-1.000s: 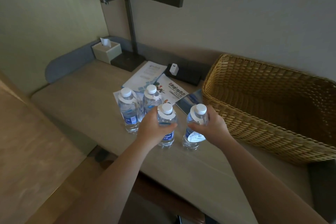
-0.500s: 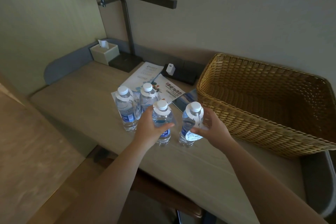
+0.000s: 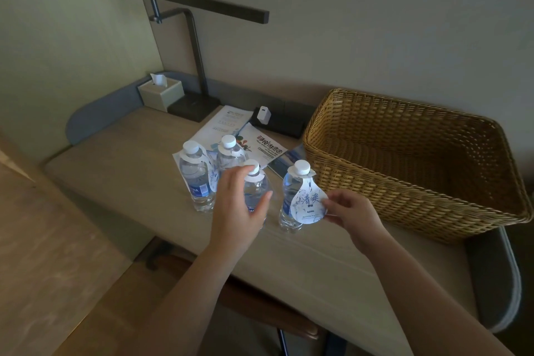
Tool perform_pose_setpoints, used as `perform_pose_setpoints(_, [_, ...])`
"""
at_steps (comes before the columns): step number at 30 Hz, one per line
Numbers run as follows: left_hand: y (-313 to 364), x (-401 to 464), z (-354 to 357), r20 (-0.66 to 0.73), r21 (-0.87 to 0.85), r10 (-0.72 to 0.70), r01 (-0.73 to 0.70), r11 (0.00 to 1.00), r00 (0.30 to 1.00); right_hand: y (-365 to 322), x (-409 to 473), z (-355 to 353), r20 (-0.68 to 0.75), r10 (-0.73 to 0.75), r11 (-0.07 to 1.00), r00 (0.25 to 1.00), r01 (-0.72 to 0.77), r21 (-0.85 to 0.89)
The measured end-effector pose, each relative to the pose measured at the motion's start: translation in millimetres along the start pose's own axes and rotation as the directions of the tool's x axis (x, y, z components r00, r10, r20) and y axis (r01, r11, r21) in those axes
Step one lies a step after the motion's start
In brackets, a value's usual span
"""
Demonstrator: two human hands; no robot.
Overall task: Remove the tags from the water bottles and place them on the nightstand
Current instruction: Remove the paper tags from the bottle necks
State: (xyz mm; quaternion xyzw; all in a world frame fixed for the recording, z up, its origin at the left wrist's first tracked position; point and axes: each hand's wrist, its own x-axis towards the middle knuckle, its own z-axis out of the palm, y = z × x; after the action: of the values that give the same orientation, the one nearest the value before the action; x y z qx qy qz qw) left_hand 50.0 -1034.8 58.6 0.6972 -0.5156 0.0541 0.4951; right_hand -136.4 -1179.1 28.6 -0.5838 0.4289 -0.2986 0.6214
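Several small clear water bottles with white caps stand together on the beige nightstand (image 3: 121, 170). Each carries a white paper tag around its neck. My right hand (image 3: 351, 215) pinches the lower edge of the white-and-blue tag (image 3: 307, 204) that hangs from the front right bottle (image 3: 291, 191); the tag's loop is still around the neck. My left hand (image 3: 239, 205) hovers with fingers apart in front of the front middle bottle (image 3: 255, 185), partly hiding it. Two more bottles, one at back left (image 3: 196, 176) and one at back middle (image 3: 229, 153), stand behind.
A large wicker basket (image 3: 410, 136) fills the right side of the nightstand. Leaflets (image 3: 228, 121) lie behind the bottles. A black desk lamp (image 3: 196, 46), a tissue box (image 3: 161, 94) and a black socket strip with a white charger (image 3: 264, 115) line the back wall.
My right hand has let go of the front right bottle's body and now pinches its tag, lifted outward. My left hand has released the front middle bottle and opened.
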Motion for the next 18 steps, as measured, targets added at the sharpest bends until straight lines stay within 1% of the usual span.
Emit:
perform_pose_setpoints(2, [6,1,6,0.087,-0.052,0.002,0.003,0.999,0.996,-7,-2,0,0.007,-0.027,0.999,1.0,0.026,0.027])
perform_pose_setpoints(5, [8,1,15,0.194,-0.111,-0.062,0.085,0.99,0.979,-18,-5,0,0.008,-0.065,0.997,0.998,0.064,0.046])
perform_pose_setpoints(7, [6,-1,21,0.219,-0.117,-0.088,0.115,0.986,0.972,-24,-6,0,0.004,-0.094,0.993,0.996,0.094,0.066])
perform_pose_setpoints(11, [5,0,32,0.278,-0.07,-0.145,0.17,0.983,0.95,-33,-10,-2,-0.021,-0.127,0.988,0.992,0.129,0.083])
perform_pose_setpoints(15, [13,5,49,0.395,-0.122,-0.17,0.235,0.964,0.903,-26,-23,-18,-0.105,-0.098,0.986,0.99,0.111,0.127])
perform_pose_setpoints(18, [18,10,67,0.416,-0.145,-0.175,0.255,0.956,0.893,-9,-37,-40,-0.187,-0.037,0.988,0.982,0.064,0.142])
